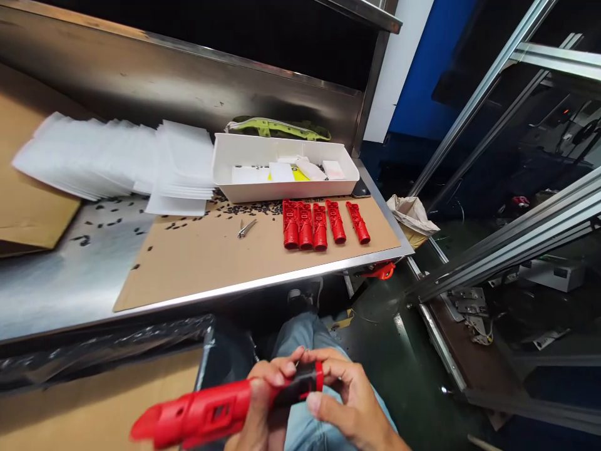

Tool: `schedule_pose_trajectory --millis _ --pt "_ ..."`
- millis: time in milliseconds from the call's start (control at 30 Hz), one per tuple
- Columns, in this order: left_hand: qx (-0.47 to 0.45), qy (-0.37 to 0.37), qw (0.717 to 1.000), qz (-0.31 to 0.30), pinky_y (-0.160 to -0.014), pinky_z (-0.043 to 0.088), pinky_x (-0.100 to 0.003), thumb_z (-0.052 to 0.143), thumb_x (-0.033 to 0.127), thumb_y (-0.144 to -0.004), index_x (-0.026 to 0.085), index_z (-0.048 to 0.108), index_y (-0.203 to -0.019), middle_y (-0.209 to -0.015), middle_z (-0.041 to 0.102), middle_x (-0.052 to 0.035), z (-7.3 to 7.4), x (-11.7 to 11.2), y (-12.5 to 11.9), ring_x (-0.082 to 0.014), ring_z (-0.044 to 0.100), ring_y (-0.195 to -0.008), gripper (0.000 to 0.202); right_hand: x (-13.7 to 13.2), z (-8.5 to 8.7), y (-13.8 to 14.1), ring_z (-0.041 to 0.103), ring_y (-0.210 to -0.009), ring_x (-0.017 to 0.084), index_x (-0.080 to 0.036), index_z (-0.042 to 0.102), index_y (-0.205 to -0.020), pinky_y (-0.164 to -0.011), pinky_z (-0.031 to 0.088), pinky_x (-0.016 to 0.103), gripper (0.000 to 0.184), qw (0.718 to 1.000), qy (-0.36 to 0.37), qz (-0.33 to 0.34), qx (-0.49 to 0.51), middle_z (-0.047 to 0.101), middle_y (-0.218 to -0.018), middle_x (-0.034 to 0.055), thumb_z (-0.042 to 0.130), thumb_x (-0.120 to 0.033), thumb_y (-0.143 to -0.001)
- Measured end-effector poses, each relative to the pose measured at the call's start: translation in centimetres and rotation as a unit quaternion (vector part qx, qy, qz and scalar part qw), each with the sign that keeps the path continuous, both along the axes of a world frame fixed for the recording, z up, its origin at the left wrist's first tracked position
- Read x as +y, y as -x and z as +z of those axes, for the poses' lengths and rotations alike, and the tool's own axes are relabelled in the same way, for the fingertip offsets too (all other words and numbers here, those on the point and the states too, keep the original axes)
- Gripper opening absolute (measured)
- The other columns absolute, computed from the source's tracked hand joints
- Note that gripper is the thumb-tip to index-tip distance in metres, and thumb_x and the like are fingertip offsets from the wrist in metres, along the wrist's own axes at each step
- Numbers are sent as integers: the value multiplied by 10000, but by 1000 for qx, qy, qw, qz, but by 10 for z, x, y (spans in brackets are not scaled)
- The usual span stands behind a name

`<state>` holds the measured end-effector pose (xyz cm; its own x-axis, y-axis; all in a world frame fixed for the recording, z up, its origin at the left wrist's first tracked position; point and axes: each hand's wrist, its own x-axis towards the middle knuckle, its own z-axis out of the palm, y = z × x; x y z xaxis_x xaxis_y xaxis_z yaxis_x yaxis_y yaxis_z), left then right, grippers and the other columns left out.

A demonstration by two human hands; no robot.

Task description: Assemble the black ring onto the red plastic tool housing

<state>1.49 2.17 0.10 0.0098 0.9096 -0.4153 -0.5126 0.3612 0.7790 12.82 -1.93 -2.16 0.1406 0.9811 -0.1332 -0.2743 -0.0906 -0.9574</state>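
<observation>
Low over my lap, my left hand point(263, 398) is wrapped around a red plastic tube-shaped part point(201, 413), which points to the lower left. Its right end has a black section point(298, 383) and a red rim. My right hand point(345, 398) has fingers and thumb closed around that end. A thin dark thing shows between the fingertips of both hands, too small to name. On the cardboard sheet point(201, 257) lie several similar smaller red parts point(320, 228) in a row. A small nail clipper point(246, 228) rests to their left.
A white bin point(286, 191) holds papers. Small black bits point(253, 210) are scattered around it. White foam sheets point(117, 156) fan out at left, beside a cardboard box point(32, 188). A paper bag point(413, 216) stands past the table's right corner, near metal frame rails point(507, 228).
</observation>
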Motion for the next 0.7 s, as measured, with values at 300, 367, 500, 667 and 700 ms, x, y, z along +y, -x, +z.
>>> schedule_pose_trajectory --millis 300,367,500,667,700 --pt "-128 155 980 -5 -810 591 -225 955 556 -429 224 581 -621 -764 612 26 -6 14 12 -198 649 -1050 535 -15 -10 0 426 -1421 286 -298 730 -1149 -1189 323 500 304 984 -56 -35 -168 571 -1444 87 699 -410 -869" --pt "-136 143 980 -27 -824 582 -209 935 547 -505 222 593 -647 -798 625 26 -10 10 10 -198 638 -1081 493 -15 -14 12 413 -1433 292 -284 731 -1154 -1199 316 501 332 983 -66 -74 -153 552 -1468 97 665 -480 -894" --pt "-150 122 980 -55 -740 563 -147 903 522 -595 220 593 -668 -810 630 32 -15 5 9 -193 647 -1045 439 -12 -19 27 431 -1422 305 -272 747 -1141 -1198 324 509 387 986 -46 -91 -129 543 -1478 109 601 -556 -921" --pt "-196 158 966 -62 -685 570 -152 906 455 -632 218 639 -716 -774 607 40 -12 5 10 -142 654 -863 366 -5 -17 18 447 -1398 328 -297 797 -976 -1166 357 548 382 967 -103 -92 -216 651 -1348 94 601 -616 -900" --pt "-207 168 962 -62 -689 581 -174 922 431 -612 217 650 -725 -781 612 39 -12 6 10 -147 653 -849 364 -3 -16 15 456 -1388 334 -293 802 -944 -1155 370 549 393 959 -125 -87 -239 659 -1332 100 594 -624 -900"
